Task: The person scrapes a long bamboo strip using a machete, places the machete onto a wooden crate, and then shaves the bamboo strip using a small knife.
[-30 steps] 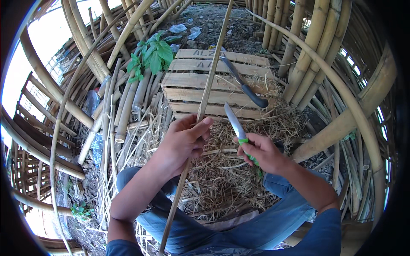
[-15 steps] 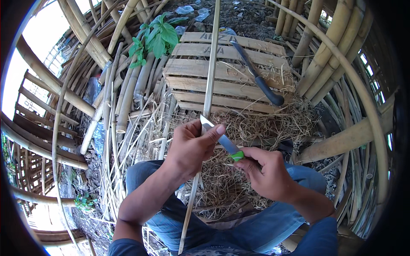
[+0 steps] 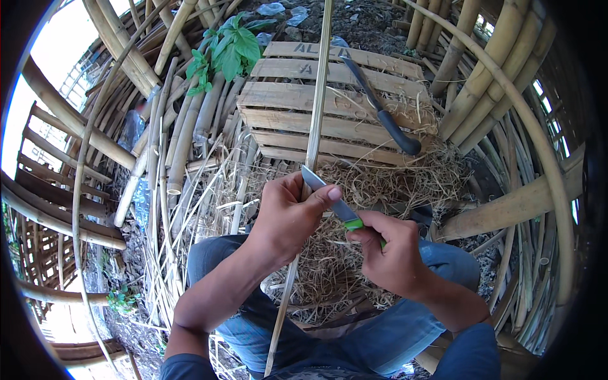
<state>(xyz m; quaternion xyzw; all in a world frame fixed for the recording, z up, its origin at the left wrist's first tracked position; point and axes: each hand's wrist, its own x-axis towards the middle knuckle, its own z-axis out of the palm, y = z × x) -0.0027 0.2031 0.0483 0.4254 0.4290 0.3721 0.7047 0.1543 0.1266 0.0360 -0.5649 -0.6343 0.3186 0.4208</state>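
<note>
A long, thin bamboo strip [image 3: 318, 107] runs upright through the middle of the view, from the top edge down between my legs. My left hand [image 3: 288, 212] is wrapped round it, the thumb resting on the flat of a knife blade [image 3: 335, 201]. My right hand [image 3: 392, 250] grips the knife by its green handle [image 3: 353, 224], mostly hidden by the fingers. The blade slants up and left, its tip end against the strip just above my left fist.
A slatted wooden crate [image 3: 285, 98] lies ahead, with a dark-handled curved machete [image 3: 386, 120] on it. Shavings [image 3: 335, 266] cover the ground between my knees. Bamboo poles [image 3: 190, 136] and a leafy green plant [image 3: 231, 47] are at left; thick bamboo posts [image 3: 500, 69] stand at right.
The strip's upper part has tilted slightly to the right. Both hands have shifted a little to the right, and the knife remains against the strip.
</note>
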